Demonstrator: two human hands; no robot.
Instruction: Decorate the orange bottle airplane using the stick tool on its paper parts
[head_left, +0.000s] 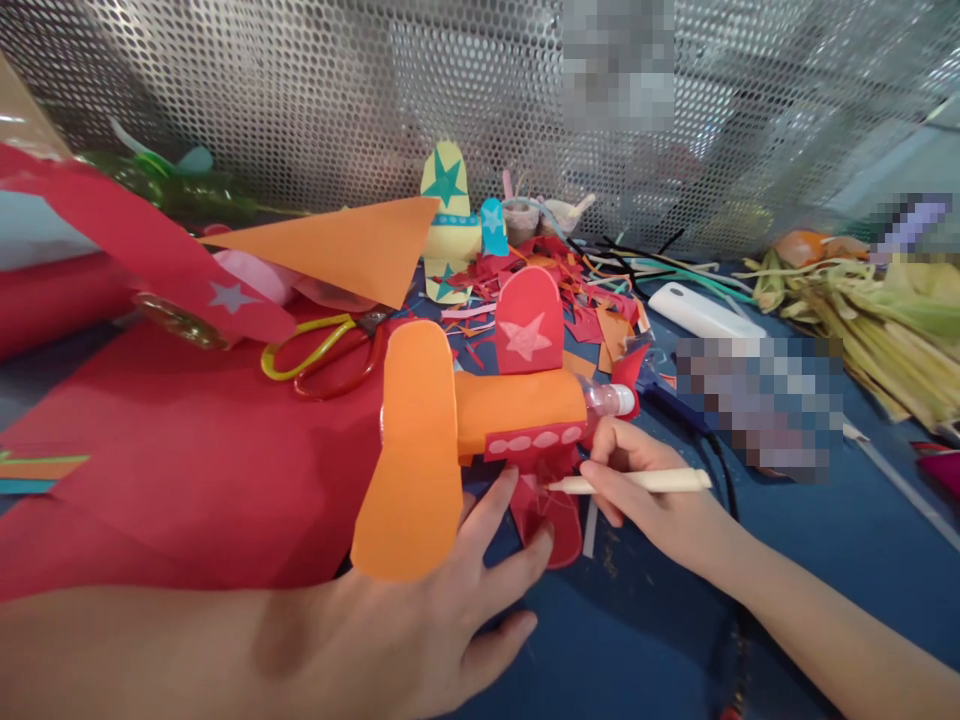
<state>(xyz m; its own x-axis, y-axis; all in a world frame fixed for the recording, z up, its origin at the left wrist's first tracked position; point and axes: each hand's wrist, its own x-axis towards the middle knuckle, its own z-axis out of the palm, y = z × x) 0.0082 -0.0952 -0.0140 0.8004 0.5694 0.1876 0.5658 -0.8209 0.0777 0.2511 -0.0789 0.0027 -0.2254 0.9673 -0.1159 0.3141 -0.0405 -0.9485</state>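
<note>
Head, scissors (343, 322) nr org flap (418, 450), scraps (536, 258) bhnd

A shiny perforated metal screen (315, 90) rises behind a dark blue tabletop (847, 580).

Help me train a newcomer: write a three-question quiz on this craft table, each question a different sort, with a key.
1. Which holds the pen?
A) the left hand
B) the right hand
2. True or false: the scissors have one yellow and one red handle.
3. Fill in: the red wing farther from the hands bears a pale ____.

Key: 1 B; 2 true; 3 star.
</note>
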